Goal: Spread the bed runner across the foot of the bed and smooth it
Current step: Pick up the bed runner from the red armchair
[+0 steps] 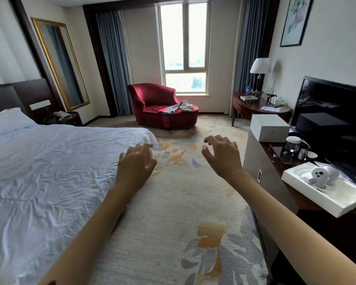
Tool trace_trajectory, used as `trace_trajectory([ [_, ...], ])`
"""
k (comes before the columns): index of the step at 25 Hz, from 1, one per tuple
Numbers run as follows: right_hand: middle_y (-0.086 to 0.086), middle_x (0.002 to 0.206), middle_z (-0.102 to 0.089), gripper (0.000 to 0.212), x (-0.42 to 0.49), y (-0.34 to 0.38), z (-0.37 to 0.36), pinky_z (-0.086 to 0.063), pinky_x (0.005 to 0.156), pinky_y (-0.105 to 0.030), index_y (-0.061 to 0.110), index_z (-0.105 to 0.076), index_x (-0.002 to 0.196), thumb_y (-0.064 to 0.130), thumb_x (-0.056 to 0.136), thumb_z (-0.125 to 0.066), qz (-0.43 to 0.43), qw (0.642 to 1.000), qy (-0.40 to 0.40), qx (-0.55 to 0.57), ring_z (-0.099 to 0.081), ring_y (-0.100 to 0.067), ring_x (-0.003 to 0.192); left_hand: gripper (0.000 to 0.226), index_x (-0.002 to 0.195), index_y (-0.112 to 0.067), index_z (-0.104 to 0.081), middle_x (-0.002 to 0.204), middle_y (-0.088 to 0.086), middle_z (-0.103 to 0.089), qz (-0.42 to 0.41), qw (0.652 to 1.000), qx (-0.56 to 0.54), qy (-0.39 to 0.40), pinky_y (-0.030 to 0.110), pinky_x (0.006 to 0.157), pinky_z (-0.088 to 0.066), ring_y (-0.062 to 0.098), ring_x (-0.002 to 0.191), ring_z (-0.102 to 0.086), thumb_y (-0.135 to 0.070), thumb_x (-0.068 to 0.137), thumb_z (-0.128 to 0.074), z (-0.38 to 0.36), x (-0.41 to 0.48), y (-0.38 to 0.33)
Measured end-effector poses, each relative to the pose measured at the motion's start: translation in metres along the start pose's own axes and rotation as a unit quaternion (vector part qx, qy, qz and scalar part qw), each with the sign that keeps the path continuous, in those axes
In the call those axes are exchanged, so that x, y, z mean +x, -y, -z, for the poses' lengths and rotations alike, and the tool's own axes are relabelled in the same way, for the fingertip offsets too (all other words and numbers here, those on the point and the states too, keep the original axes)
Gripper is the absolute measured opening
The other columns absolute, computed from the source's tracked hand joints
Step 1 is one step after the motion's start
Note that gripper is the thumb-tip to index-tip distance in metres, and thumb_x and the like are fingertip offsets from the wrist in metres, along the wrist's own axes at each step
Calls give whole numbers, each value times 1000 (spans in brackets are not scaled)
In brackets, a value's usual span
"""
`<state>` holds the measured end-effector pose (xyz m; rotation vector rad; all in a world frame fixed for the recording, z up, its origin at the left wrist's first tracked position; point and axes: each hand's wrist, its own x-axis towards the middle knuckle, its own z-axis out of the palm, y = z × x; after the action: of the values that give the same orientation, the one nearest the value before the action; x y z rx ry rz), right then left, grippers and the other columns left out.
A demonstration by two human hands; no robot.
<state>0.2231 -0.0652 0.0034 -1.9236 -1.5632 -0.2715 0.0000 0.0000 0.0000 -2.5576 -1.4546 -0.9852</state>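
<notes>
Seemingly pre-spread, left hand (135, 163) and right hand (222, 155) hover loosely curled, empty, beside the bed (49, 161); next, fetch the runner, perhaps that cloth (181, 106) on the chaise (152, 95).

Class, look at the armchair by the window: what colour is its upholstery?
Deep red; the armchair shows best in the head view.

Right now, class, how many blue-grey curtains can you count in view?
2 blue-grey fabric curtains: one left of the tall window, one right of it; others may lie out of view.
</notes>
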Motion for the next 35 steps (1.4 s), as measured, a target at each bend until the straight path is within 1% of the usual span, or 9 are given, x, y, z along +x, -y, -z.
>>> trace_trajectory([
  [3,-6,115,-63,30,29,-14,-25,-37,95,-38,13,-58,117,29,94,-45,-5,1000,-6,-9,-55,-24,109,35,122,-14,-51,107,8,-65,-13,1000,-15,-9,44,89,-40,28,105,-55,-24,88,-51,-30,29,10],
  [6,-5,117,-62,31,73,-31,-60,-36,96,-38,14,-57,118,29,94,-44,-3,1000,12,-16,-54,-23,111,35,122,-15,-51,110,7,-64,-18,1000,-13,7,45,91,-39,27,108,-54,-25,89,-50,-69,74,23],
  [12,-4,113,-63,29,208,-70,-115,-36,94,-38,14,-58,115,28,93,-45,11,1000,14,-17,-54,-23,109,36,123,-16,-50,113,6,-64,-26,999,-14,22,44,93,-39,26,109,-54,-27,89,-50,-138,208,52],
  [16,-4,111,-63,27,293,-95,-154,-36,92,-38,14,-59,113,28,93,-46,17,999,15,-25,-54,-23,107,34,121,-15,-52,112,8,-64,-21,1000,-22,4,44,92,-40,28,109,-54,-25,89,-51,-179,290,74],
  [21,-4,111,-63,28,385,-124,-230,-36,94,-37,14,-58,113,28,93,-45,13,999,40,-22,-54,-23,108,32,119,-15,-53,109,8,-64,-25,1000,-15,11,43,90,-40,28,107,-54,-25,89,-49,-246,383,109],
  [24,-4,110,-63,28,448,-147,-286,-36,93,-37,14,-58,113,28,93,-45,15,998,52,-21,-54,-23,108,33,120,-14,-53,107,8,-64,-28,999,-16,13,44,89,-39,29,107,-54,-24,88,-50,-298,453,132],
  [27,-4,110,-63,28,520,-174,-335,-36,93,-37,15,-58,113,29,93,-46,8,998,55,-22,-54,-24,108,33,118,-15,-53,106,7,-64,-52,998,-20,21,43,89,-39,27,105,-54,-28,88,-51,-352,529,155],
  [31,-5,113,-64,29,616,-218,-390,-36,93,-38,15,-57,116,30,93,-46,-28,997,58,-33,-54,-25,109,42,114,-16,-56,103,6,-65,-76,996,-2,38,43,88,-39,27,102,-56,-39,82,-42,-417,639,188],
  [35,-6,112,-64,31,705,-263,-434,-37,93,-39,15,-58,117,29,92,-47,-45,997,46,-40,-55,-25,109,32,114,-15,-56,103,5,-66,-79,996,-10,48,43,89,-38,26,102,-56,-31,87,-52,-483,733,209],
])
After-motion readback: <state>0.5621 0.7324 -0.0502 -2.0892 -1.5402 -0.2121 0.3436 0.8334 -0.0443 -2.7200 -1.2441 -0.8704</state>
